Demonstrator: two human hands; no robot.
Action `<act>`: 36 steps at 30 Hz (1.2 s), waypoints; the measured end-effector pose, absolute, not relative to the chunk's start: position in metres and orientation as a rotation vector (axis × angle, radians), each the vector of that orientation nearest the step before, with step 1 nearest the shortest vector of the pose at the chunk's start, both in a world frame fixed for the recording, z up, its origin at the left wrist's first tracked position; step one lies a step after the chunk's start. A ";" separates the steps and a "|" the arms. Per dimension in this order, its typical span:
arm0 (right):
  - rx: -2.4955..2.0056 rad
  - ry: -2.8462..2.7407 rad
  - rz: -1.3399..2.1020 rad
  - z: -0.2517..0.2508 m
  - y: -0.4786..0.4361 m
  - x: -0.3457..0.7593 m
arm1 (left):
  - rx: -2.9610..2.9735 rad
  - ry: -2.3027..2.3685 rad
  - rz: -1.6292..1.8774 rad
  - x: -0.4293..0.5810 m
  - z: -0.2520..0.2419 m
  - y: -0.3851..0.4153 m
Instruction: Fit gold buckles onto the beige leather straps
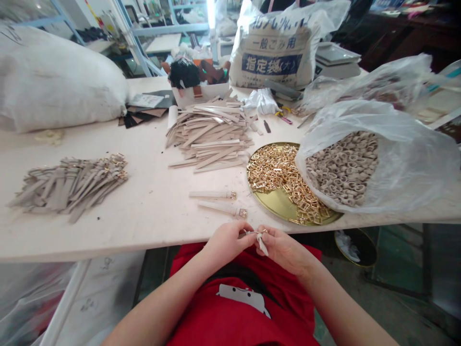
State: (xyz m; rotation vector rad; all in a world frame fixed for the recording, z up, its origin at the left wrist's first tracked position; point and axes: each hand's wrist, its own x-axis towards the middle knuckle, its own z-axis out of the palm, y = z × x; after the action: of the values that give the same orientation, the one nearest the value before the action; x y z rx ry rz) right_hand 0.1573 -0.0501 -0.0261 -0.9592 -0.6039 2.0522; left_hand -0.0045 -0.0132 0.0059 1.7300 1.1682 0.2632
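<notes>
Just off the table's front edge, my left hand [232, 240] and my right hand [279, 245] meet around a beige strap [262, 245]. Both are closed on it, fingers pinched. A bit of gold, seemingly a buckle, shows at the right fingertips; much of the strap is hidden. Two beige straps with gold buckles, an upper one [211, 194] and a lower one [219, 208], lie on the table just beyond my hands. To the right, a round gold tray [273, 204] carries many loose gold buckles [275, 166]. An open plastic bag [403, 158] of small beige loops [342, 163] overlaps the tray.
A heap of beige strips [212, 132] lies mid-table, and a pile of buckled straps [75, 185] at the left. Behind stand a large white sack [54, 81], a box [201, 91] and a printed bag [273, 48]. Yellow-handled scissors [284, 113] lie near the back.
</notes>
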 end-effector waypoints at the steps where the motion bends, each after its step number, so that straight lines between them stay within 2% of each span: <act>1: -0.979 -0.633 2.012 -0.026 -0.052 0.157 | 1.716 1.152 0.258 -0.006 0.008 -0.015; 13: -1.539 -1.300 0.985 -0.025 -0.066 0.149 | 1.383 1.069 0.307 -0.012 0.012 -0.033; 17: -1.540 -1.618 0.983 -0.024 -0.070 0.153 | 1.345 0.994 0.284 -0.013 0.011 -0.034; 26: -1.443 -1.861 1.142 -0.023 -0.069 0.160 | 1.217 0.966 0.257 -0.012 0.003 -0.035; 36: -1.383 -1.489 1.218 -0.044 -0.071 0.145 | 1.176 0.973 0.300 -0.009 -0.008 -0.028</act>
State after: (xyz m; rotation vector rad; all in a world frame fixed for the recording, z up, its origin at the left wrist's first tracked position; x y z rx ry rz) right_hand 0.1449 -0.0713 -0.0441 -1.3827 -1.4889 1.2182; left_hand -0.0087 -0.0279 -0.0078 1.1764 0.9734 0.2998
